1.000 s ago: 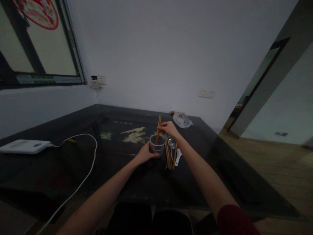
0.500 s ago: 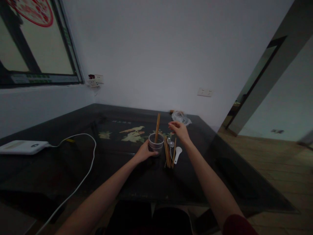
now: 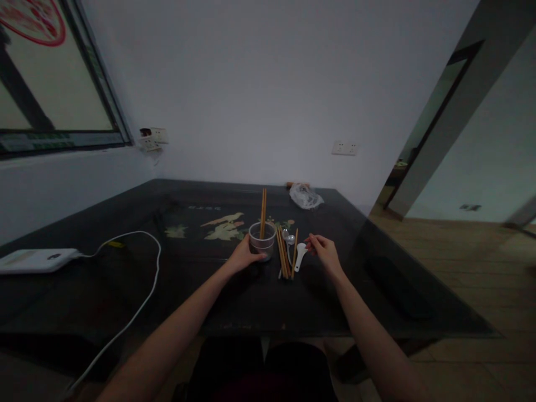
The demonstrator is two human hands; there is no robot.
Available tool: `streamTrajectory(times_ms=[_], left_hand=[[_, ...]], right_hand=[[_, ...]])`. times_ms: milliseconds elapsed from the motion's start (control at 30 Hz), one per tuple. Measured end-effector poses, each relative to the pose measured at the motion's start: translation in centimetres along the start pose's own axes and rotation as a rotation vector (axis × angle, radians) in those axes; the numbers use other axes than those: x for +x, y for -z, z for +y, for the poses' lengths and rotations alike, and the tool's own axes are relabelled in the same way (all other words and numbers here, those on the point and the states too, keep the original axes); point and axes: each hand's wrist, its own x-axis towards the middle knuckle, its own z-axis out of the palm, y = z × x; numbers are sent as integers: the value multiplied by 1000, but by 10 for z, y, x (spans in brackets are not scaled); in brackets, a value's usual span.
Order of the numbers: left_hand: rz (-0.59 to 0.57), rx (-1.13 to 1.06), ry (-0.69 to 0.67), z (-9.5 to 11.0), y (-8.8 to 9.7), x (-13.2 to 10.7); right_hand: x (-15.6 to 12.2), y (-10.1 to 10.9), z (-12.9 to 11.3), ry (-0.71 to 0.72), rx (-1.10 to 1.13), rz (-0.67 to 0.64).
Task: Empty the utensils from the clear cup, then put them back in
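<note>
A clear plastic cup [image 3: 262, 239] stands on the dark table [image 3: 201, 296] with wooden chopsticks [image 3: 263, 205] upright in it. My left hand [image 3: 243, 258] is wrapped round the cup's near side. To the cup's right lie several loose chopsticks [image 3: 284, 260], a metal spoon [image 3: 288, 237] and a white plastic spoon [image 3: 300, 255]. My right hand [image 3: 323, 254] hovers just right of the white spoon, its fingers curled with the fingertips close together and nothing visible in them.
A white device [image 3: 36, 260] with a white cable [image 3: 144, 298] lies at the table's left. A crumpled clear bag [image 3: 305, 196] sits at the far edge near the wall. An open doorway and wooden floor [image 3: 460, 251] lie to the right.
My right hand let go of the chopsticks, which now stand in the cup, and moved right and down to beside the white spoon. My left hand stayed on the cup.
</note>
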Motion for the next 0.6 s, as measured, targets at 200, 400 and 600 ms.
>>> streamTrajectory(times_ms=[200, 400, 600], left_hand=[[-7, 64, 5, 9, 1, -2], [-24, 48, 46, 16, 1, -5], [4, 50, 66, 20, 3, -5]], right_hand=[[0, -5, 4, 6, -27, -47], [-1, -4, 5, 21, -46, -49], [0, -5, 8, 16, -52, -50]])
